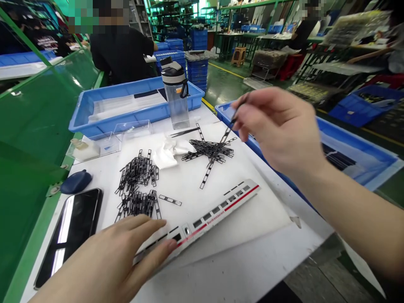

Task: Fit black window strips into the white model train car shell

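A white model train car body [217,210] with a red stripe and a row of windows lies slantwise on the white work mat. My left hand [126,248] grips its near end, thumb on the striped side and fingers on the far side. Raised above the mat's right side, my right hand [271,126] pinches a thin black window-frame strip [225,135] between thumb and forefinger. Its lower end overlaps a pile of similar strips [206,149], so I cannot tell where it stops. More black strips lie in two heaps [137,172] left of centre, with one loose strip [170,200] beside them.
Behind the strips are a crumpled white tissue [170,153], dark tweezers [186,132] and a clear bottle [177,101]. At left lie a phone [71,231], a dark blue object [75,181] and a small glue-like bottle [83,149]. Blue trays [126,113] flank the table; a person [121,54] sits beyond.
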The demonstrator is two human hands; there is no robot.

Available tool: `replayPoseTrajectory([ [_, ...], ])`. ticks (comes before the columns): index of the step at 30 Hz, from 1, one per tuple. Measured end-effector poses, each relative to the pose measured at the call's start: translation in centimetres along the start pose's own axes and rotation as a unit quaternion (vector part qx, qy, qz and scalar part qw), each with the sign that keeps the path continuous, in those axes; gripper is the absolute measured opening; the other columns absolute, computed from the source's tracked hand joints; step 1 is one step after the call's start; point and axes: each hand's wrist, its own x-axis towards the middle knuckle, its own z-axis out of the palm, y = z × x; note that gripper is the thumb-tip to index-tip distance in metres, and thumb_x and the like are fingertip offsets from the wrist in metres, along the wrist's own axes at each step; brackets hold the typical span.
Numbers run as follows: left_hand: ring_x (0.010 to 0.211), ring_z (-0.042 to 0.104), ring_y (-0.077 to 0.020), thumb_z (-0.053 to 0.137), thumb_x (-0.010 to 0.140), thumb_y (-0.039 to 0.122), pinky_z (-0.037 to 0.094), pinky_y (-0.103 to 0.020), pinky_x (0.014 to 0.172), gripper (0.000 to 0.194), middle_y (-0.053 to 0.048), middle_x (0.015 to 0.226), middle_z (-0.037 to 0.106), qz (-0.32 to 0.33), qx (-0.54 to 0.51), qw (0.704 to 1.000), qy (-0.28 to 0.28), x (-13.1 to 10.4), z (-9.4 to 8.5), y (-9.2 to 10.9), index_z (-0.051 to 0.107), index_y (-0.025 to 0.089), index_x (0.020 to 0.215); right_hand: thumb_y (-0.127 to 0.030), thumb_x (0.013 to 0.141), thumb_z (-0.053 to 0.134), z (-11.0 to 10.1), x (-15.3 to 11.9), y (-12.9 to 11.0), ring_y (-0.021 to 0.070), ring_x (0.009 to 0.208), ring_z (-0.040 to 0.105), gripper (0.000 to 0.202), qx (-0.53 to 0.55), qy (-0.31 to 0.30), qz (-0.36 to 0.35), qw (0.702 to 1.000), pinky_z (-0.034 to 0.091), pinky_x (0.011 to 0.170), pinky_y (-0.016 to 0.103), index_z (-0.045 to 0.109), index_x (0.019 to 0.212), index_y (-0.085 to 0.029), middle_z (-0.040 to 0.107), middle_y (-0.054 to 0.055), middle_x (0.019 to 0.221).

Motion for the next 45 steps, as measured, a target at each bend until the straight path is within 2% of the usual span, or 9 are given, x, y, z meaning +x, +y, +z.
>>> replayPoseTrajectory([
  [3,0.107,0.074,-0.0321,0.05,0.098,0.066,0.06,-0.041,0.084,0.045,-0.006,0.123,0.075,0.02,-0.02,0.999,-0.033,1.2,0.3,1.1,0.074,0.036,0.121,-0.014,0.093,0.07,-0.9,-1.6,-1.6,0.0117,0.066,0.064,0.011,0.092,0.068,0.141,0.983,0.049,0.051,0.022,0.076,0.092,-0.023,0.07,-0.001,0.081],
  [7,0.091,0.072,-0.0266,0.056,0.097,0.051,0.056,-0.037,0.076,0.027,-0.003,0.106,0.074,0.005,-0.074,0.995,-0.067,2.2,1.1,2.1,0.069,0.032,0.111,-0.019,0.092,0.075,-1.7,-4.5,-1.3,0.0118,0.062,0.064,0.006,0.066,0.075,0.21,0.973,0.05,0.051,0.022,0.076,0.094,-0.024,0.07,-0.002,0.074],
  [9,0.091,0.071,-0.0264,0.063,0.093,0.05,0.056,-0.037,0.078,0.028,-0.003,0.106,0.073,-0.016,-0.104,0.992,-0.07,2.1,1.7,2.3,0.066,0.031,0.112,-0.019,0.092,0.075,-1.7,-5.5,-0.9,0.012,0.061,0.063,0.015,0.058,0.072,0.216,0.972,0.051,0.053,0.023,0.077,0.105,-0.025,0.069,-0.002,0.073],
  [12,0.107,0.069,-0.0292,0.064,0.091,0.06,0.058,-0.041,0.092,0.048,-0.006,0.124,0.068,0.005,-0.135,0.989,-0.062,1.7,2.9,2.3,0.062,0.031,0.129,-0.019,0.093,0.073,-1.2,-6.2,-0.6,0.0107,0.055,0.06,0.021,0.055,0.064,0.225,0.971,0.051,0.053,0.023,0.075,0.113,-0.027,0.067,-0.004,0.071],
  [16,0.115,0.067,-0.0301,0.044,0.101,0.064,0.059,-0.043,0.097,0.055,-0.008,0.132,0.064,0.043,-0.143,0.988,-0.038,1.4,4.1,2.3,0.059,0.033,0.144,-0.021,0.093,0.075,-0.7,-7.6,-0.8,0.0125,0.06,0.065,0.03,0.062,0.08,0.229,0.968,0.054,0.052,0.023,0.072,0.121,-0.031,0.062,-0.004,0.075],
  [25,0.105,0.072,-0.0259,0.053,0.101,0.056,0.062,-0.033,0.087,0.037,-0.005,0.128,0.069,0.075,-0.146,0.985,-0.044,1.3,4.1,2.2,0.064,0.035,0.13,-0.018,0.093,0.076,-0.6,-12.9,-1.5,0.0115,0.061,0.069,0.018,0.012,0.126,0.271,0.954,0.059,0.057,0.021,0.073,0.109,-0.027,0.068,-0.003,0.075],
  [29,0.089,0.072,-0.0226,0.058,0.097,0.049,0.059,-0.03,0.073,0.028,-0.002,0.108,0.073,0.064,-0.135,0.986,-0.071,1.9,3.4,3.0,0.065,0.035,0.12,-0.014,0.092,0.075,-0.8,-13.2,-1.6,0.0115,0.062,0.07,0.019,0.012,0.124,0.271,0.955,0.06,0.056,0.02,0.073,0.107,-0.027,0.069,-0.003,0.076],
  [35,0.083,0.071,-0.0183,0.059,0.093,0.04,0.056,-0.026,0.066,0.022,0.001,0.103,0.072,0.087,-0.141,0.979,-0.116,3.2,2.2,4.2,0.071,0.037,0.112,-0.01,0.091,0.074,-0.6,-13.0,-2.0,0.0122,0.061,0.069,0.022,-0.022,0.118,0.266,0.957,0.06,0.056,0.021,0.074,0.107,-0.025,0.067,-0.004,0.072],
  [45,0.069,0.067,-0.017,0.064,0.088,0.033,0.053,-0.024,0.056,0.019,-0.002,0.089,0.073,0.106,-0.167,0.977,-0.076,3.7,2.1,4.2,0.079,0.031,0.101,-0.02,0.086,0.081,-0.3,-14.0,-3.5,0.0159,0.059,0.061,0.018,-0.187,0.14,0.258,0.937,0.053,0.052,0.028,0.079,0.102,-0.028,0.067,-0.001,0.071],
])
